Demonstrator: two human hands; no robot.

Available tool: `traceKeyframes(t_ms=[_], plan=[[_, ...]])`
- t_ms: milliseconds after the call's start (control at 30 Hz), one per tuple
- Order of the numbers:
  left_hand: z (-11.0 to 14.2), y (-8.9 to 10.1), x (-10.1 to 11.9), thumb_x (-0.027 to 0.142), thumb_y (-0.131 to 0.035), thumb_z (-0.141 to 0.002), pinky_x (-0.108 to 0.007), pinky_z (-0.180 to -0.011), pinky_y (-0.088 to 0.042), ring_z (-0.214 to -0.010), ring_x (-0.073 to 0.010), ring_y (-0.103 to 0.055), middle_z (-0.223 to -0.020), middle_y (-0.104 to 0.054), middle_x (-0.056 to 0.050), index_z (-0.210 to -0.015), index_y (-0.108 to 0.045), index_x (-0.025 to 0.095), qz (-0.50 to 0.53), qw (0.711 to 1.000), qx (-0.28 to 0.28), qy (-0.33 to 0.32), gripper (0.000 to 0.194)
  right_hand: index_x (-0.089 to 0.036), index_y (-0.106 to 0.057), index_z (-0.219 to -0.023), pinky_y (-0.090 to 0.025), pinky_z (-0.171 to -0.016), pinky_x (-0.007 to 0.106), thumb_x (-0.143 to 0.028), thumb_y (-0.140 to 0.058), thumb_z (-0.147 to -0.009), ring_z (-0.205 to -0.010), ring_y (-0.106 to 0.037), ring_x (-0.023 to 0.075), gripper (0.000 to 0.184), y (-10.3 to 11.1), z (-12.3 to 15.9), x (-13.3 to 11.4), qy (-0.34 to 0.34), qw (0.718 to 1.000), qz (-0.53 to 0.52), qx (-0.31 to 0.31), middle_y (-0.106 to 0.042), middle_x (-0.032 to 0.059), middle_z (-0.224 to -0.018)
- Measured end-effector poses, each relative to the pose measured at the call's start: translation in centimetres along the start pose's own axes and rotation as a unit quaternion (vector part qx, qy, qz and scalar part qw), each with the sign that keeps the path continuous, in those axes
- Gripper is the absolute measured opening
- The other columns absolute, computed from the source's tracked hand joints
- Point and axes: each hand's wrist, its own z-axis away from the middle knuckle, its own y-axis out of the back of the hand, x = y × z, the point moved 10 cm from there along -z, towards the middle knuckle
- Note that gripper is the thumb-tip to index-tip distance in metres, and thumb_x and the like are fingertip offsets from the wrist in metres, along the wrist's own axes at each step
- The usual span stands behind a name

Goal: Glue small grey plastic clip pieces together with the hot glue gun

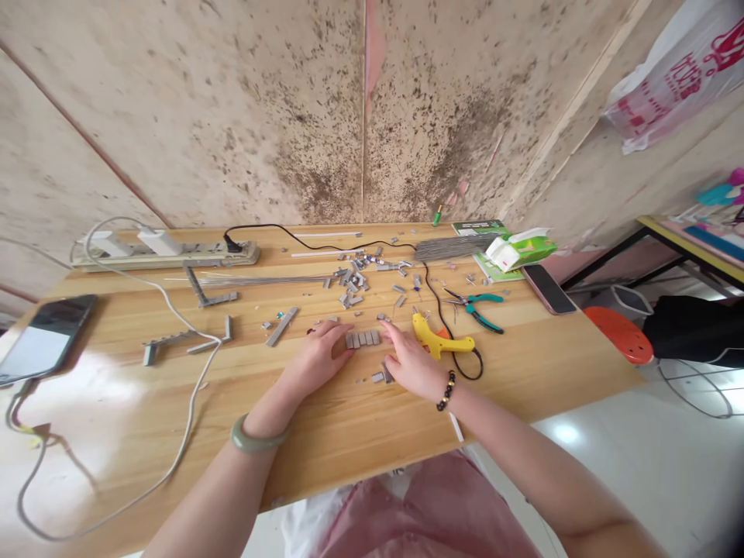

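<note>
A pale wall [232,93] with dark speckled stains rises behind a light wooden table [325,434], on which both hands rest. Between them lies a short row of grey blocks [363,339], set side by side. The left hand [318,353], below a pale green bangle [256,444], has its fingers bent and its thumb at the row's near left end; whether it pinches that block cannot be told. The right hand [415,364], with a beaded bracelet [446,391] at the wrist, is open, thumb and forefinger spread just beside the row's other end. A few loose grey bits [378,377] lie by the right thumb. Beyond the hands is a scattered heap of small grey pieces [352,280]. Left of the left hand lie a flat grey bar [282,327] and, farther out, angled grey pieces [222,298], a white cable [190,430] and a phone; a power strip [201,254] lies behind these. Just beside the right hand, on its outer side, is a yellow glue gun [433,339]; teal-handled pliers [470,304] lie past it, farther from the person. A bundle of thin grey rods [450,248] lies beyond the pliers, near a green tissue packet [532,249] and a second phone [549,288].
</note>
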Motion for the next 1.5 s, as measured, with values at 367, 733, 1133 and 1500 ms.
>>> traceKeyframes(t_ms=[367, 733, 1133, 1500], plan=[[-0.2, -0.2, -1.1, 0.019, -0.063, -0.077, -0.040, -0.085, -0.050, -0.090, -0.0242, -0.063, -0.097, -0.069, -0.009, -0.112, -0.062, 0.018, 0.041, 0.999, 0.002, 0.032, 0.035, -0.008, -0.033, -0.138, -0.040, -0.104, 0.039, 0.003, -0.047, -0.074, -0.117, -0.051, 0.0222, 0.066, -0.7, 0.0, 0.0, -0.002, 0.999, -0.012, 0.031, -0.059, 0.0152, -0.121], [-0.3, -0.4, -1.7, 0.018, -0.066, -0.073, -0.038, -0.085, -0.050, -0.087, -0.0230, -0.064, -0.092, -0.069, -0.008, -0.119, -0.060, 0.016, 0.049, 0.997, 0.000, 0.057, 0.046, -0.013, -0.037, -0.136, -0.041, -0.102, 0.040, 0.002, -0.048, -0.071, -0.114, -0.052, 0.0228, 0.068, -0.7, 0.2, 0.1, 0.004, 0.998, -0.004, 0.058, -0.061, 0.0123, -0.118], [-0.4, -0.7, -1.7, 0.027, -0.058, -0.079, -0.041, -0.086, -0.049, -0.092, -0.0251, -0.063, -0.097, -0.068, -0.010, -0.117, -0.060, 0.016, 0.030, 0.999, -0.011, 0.014, 0.040, -0.017, -0.047, -0.129, -0.039, -0.107, 0.038, -0.005, -0.049, -0.081, -0.122, -0.049, 0.0203, 0.050, 1.1, 2.0, -1.5, 0.049, 0.994, -0.048, 0.087, -0.055, 0.0120, -0.127], [-0.5, 1.4, -2.0, 0.049, -0.053, -0.084, -0.034, -0.078, -0.052, -0.083, -0.0206, -0.065, -0.095, -0.070, -0.008, -0.114, -0.061, 0.017, 0.070, 0.995, 0.046, 0.051, 0.044, -0.023, -0.057, -0.115, -0.048, -0.094, 0.040, -0.016, -0.045, -0.091, -0.106, -0.058, 0.0207, 0.027, 10.4, 11.6, 6.9, 0.035, 0.947, 0.004, 0.320, -0.062, 0.0086, -0.111]])
